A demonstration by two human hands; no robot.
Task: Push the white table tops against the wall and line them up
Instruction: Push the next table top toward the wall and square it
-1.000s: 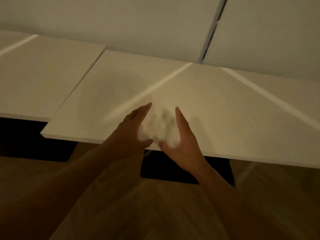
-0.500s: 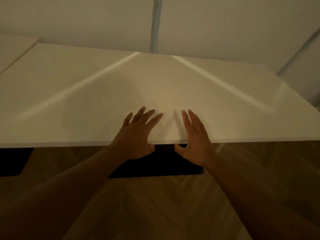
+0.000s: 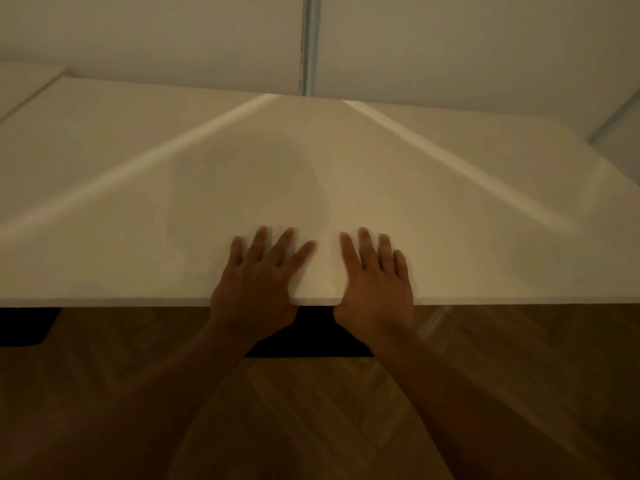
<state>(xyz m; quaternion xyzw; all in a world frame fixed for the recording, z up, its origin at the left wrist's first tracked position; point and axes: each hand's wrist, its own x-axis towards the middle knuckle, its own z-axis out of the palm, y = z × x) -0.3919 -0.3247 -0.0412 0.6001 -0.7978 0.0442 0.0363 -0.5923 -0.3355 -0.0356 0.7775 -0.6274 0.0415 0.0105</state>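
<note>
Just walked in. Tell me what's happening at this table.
A person is pressing both hands flat on the near edge of a white table top, left hand and right hand side by side, fingers spread. Its far edge lies along the wall. A second table top shows at the far left. Dark bases stand on the wood floor below.

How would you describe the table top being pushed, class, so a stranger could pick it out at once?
Start at the pale wall with its vertical grey strip. Directly below it lies the large white table top that fills most of the view. Unlike the neighbouring table top at far left, it has the left hand and right hand flat on its near edge.
</note>
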